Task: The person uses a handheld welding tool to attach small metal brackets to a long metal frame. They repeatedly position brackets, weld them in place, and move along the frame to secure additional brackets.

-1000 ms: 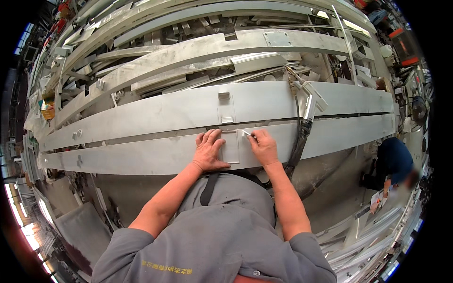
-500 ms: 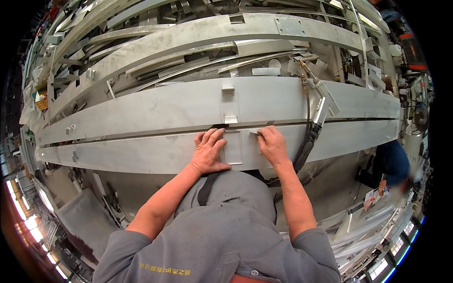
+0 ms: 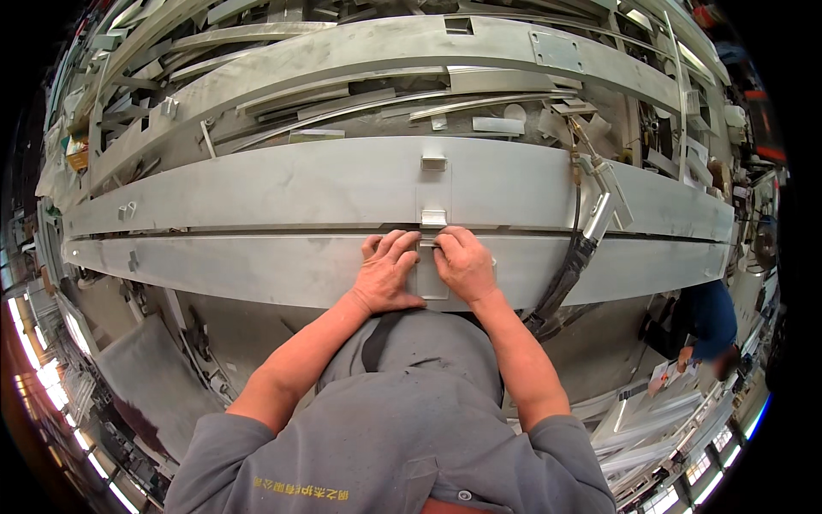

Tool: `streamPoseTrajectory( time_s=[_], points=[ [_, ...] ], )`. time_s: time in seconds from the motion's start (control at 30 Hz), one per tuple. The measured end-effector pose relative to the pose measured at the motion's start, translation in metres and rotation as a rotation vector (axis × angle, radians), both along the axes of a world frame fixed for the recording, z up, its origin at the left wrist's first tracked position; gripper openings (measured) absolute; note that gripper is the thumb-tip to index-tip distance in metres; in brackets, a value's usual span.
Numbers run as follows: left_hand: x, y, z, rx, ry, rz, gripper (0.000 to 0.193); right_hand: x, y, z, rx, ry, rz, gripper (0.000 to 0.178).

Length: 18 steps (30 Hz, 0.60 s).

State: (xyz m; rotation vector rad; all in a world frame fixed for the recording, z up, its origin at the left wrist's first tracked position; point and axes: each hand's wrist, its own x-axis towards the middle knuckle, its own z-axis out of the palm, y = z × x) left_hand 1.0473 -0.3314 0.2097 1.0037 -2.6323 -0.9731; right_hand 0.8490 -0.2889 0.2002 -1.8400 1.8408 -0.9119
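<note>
Two long grey flat metal beams lie side by side across my front, a narrow gap between them. My left hand (image 3: pixel 387 272) spans the near beam (image 3: pixel 300 270), fingers spread at its far edge, thumb by its near edge. Close beside it, my right hand (image 3: pixel 465 264) pinches a small metal piece (image 3: pixel 426 244) near the far edge of this beam. Fingers partly cover the piece, and I cannot tell its whole shape. On the far beam (image 3: pixel 300 188) stand two small metal brackets, an outer bracket (image 3: pixel 434 163) and an inner bracket (image 3: pixel 434 218) just beyond my fingers.
A tool like a welding torch (image 3: pixel 599 214) lies across the beams to the right, its black cable (image 3: pixel 561 283) running toward me. Beyond, a frame beam (image 3: pixel 342 56) stands among metal offcuts (image 3: pixel 479 81). A person in blue (image 3: pixel 711 321) is at the right.
My right hand has moved left with the small metal piece, up to my left hand's fingertips. The left hand keeps its place on the beam. The whole view has shifted slightly.
</note>
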Motion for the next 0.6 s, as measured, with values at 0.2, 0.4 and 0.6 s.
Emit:
streamPoseTrajectory(
  time_s=[0.2, 0.4, 0.6],
  points=[
    [0.0009, 0.0009, -0.0014, 0.012, -0.007, 0.001, 0.081, -0.0069, -0.0010, -0.0053, 0.061, 0.072, 0.089, 0.014],
    [-0.0001, -0.0003, -0.0015, 0.003, 0.005, 0.004, 0.079, -0.0088, -0.0036, -0.0068, 0.058, 0.057, 0.123, 0.016],
    [0.0002, -0.0005, -0.0005, 0.019, -0.003, -0.001, 0.083, -0.0094, -0.0047, -0.0060, 0.045, 0.008, 0.142, 0.015]
  ],
)
